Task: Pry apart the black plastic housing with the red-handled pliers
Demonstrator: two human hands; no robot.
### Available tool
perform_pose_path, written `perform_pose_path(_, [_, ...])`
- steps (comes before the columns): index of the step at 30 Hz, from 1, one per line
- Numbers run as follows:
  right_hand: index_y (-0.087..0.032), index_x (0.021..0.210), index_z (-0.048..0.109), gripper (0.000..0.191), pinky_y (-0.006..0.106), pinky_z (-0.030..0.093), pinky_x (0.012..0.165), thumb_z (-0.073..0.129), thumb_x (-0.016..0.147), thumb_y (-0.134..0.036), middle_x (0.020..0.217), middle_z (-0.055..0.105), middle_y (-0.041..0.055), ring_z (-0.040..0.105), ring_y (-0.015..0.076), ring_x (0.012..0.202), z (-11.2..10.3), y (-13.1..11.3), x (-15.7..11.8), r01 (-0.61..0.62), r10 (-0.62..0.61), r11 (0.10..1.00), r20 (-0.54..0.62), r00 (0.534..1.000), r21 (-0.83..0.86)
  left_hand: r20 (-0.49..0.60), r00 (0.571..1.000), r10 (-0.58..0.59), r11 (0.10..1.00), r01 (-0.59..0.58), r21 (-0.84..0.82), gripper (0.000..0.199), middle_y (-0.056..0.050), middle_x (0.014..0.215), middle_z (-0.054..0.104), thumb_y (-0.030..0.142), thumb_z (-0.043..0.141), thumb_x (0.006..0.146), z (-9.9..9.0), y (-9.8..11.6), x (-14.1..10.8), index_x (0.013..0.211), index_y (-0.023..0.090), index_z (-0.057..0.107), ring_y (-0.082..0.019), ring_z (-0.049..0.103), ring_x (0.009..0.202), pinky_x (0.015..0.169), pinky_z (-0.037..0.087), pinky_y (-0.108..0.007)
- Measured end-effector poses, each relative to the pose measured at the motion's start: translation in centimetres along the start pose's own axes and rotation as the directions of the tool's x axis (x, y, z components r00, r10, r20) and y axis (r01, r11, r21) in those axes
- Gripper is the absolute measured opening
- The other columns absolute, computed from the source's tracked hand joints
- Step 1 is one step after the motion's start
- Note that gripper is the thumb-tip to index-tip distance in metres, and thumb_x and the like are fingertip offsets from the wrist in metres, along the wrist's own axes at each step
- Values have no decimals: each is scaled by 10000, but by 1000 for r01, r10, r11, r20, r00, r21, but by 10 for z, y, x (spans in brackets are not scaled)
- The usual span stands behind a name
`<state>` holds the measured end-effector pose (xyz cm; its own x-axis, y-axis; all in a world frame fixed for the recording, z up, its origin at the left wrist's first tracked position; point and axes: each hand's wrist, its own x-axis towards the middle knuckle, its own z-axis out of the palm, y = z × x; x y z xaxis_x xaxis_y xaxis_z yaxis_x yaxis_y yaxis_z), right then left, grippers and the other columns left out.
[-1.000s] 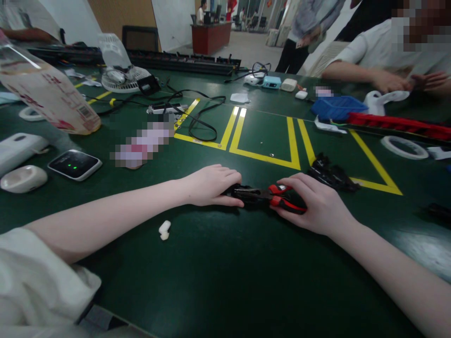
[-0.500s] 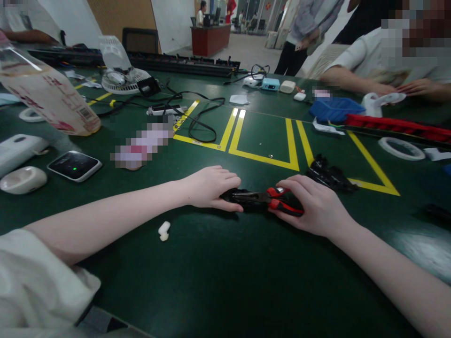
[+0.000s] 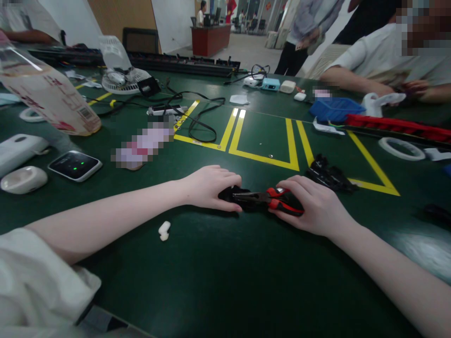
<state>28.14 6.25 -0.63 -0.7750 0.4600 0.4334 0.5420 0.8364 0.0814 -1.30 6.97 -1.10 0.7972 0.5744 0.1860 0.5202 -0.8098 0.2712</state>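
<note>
Red-and-black-handled pliers (image 3: 280,201) lie in the grip of my right hand (image 3: 310,206), their jaws pointing left. My left hand (image 3: 214,188) is closed around a black plastic part (image 3: 228,193), and the plier jaws rest at that part beside my thumb. Whether the jaws are clamped on it I cannot tell. Another black plastic piece (image 3: 331,174) lies on the green table (image 3: 225,277) just beyond my right hand. Near my left forearm sits a small white earbud-like object (image 3: 164,231).
To the left are a drink bottle (image 3: 52,94), a white-edged device with green lights (image 3: 74,165) and a small fan (image 3: 121,80). Black cable (image 3: 207,136) crosses yellow tape. At right are a blue tray (image 3: 336,109), a red strip (image 3: 398,127) and a white ring (image 3: 401,148). A co-worker sits opposite.
The black part in my left hand has tilted slightly, while both hands and the pliers stay nearly in place. The co-worker's hands at the far right have shifted.
</note>
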Motion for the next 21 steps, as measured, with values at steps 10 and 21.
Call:
perform_pose_path(10, [-185,1083,557,380,334,560,646,660,835,-453,966,676,110,671,219,801,1,3,-2,-36,35,999,30,999,35,-6,999,35,999,-35,20,408,-37,945,665,578,561,918,2,-2,0,1062,196,578,-184,613,818,737,378,-292])
perform_pose_path(21, [-145,1076,566,388,322,562,654,667,834,-431,960,676,116,666,211,797,4,3,-1,-8,8,1000,14,1000,25,-11,998,67,991,-66,117,441,-36,866,636,617,503,936,4,0,2,949,182,579,-182,569,760,696,357,-294])
